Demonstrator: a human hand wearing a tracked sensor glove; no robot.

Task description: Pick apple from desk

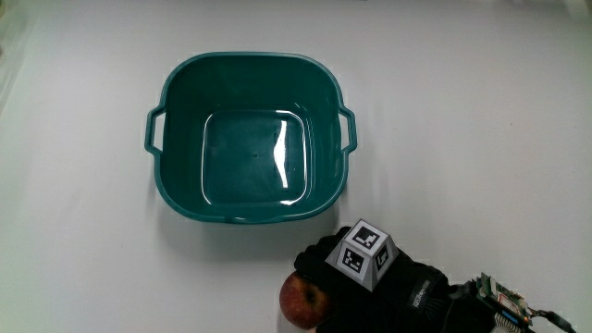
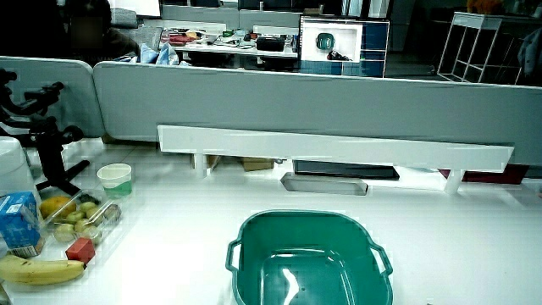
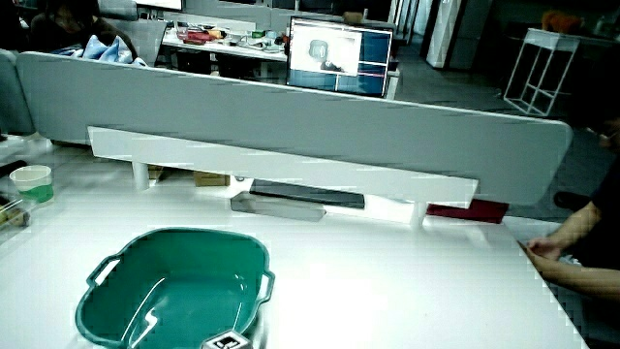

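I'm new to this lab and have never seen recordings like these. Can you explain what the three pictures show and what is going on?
There is no robot here: a person's hand in a black glove works at a white table. The small patterned cube on its back is a marker. The main view looks straight down; both side views look forward across the table toward a low grey partition.

On the table stands an empty teal plastic tub with two handles, seen also in both side views. Nearer the person than the tub lies a red apple. The hand rests over and beside it, fingers curled around it, apparently grasping. A side view also shows a yellow banana and a pale cup.
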